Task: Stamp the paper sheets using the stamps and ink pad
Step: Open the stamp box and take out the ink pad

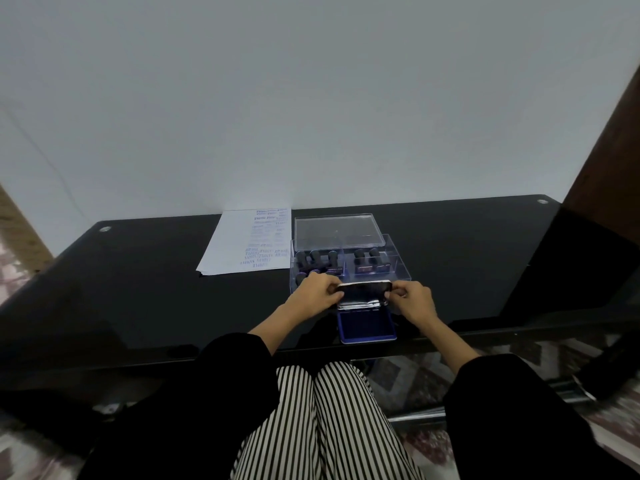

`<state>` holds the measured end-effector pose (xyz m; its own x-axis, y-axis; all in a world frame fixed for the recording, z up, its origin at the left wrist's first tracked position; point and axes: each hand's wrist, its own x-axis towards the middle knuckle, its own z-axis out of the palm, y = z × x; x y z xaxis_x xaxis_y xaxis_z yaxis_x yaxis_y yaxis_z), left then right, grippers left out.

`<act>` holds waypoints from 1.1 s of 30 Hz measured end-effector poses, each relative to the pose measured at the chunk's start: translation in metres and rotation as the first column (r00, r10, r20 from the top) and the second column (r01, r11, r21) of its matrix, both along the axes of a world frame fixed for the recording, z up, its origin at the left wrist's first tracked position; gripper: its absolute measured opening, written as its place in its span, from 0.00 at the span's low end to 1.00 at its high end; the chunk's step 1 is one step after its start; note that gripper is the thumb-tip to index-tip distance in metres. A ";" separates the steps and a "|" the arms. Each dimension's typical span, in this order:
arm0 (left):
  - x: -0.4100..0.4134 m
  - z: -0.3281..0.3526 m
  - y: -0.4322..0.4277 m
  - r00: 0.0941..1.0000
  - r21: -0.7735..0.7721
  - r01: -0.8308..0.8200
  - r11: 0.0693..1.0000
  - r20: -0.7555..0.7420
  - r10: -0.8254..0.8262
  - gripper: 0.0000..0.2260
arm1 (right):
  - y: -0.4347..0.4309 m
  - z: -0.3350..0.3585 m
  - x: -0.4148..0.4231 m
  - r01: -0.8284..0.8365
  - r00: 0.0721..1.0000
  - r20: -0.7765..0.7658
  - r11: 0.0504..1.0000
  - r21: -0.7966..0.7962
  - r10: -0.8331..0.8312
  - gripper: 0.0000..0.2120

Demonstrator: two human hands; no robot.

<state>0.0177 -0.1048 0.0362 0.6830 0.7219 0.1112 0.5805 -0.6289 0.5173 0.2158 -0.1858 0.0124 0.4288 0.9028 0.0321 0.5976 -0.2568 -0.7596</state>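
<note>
From my feed, my left hand (313, 296) and right hand (414, 299) each pinch one end of the ink pad's metal lid (363, 294), which stands raised. The blue ink pad (367, 325) sits open at the near edge of the black table (138, 289). My knuckles and the lid hide the near wall of the clear box (398, 268), where the stamps (317, 259) stand. The paper sheets (235, 244) lie far left, and their blue print is too blurred to read.
</note>
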 end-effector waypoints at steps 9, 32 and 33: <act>0.002 -0.003 0.003 0.998 -0.015 -0.042 0.999 0.043 0.042 0.09 | 0.006 0.004 0.002 0.065 0.997 0.052 0.997 -0.041 -0.063 0.09; 0.016 0.001 0.012 0.994 -0.009 -0.101 0.995 0.032 0.102 0.10 | 0.011 0.004 0.011 0.100 0.994 0.063 0.988 -0.114 -0.093 0.11; 0.016 0.001 0.012 0.994 -0.010 -0.103 0.995 0.024 0.103 0.11 | 0.010 0.004 0.011 0.098 0.994 0.058 0.988 -0.116 -0.092 0.11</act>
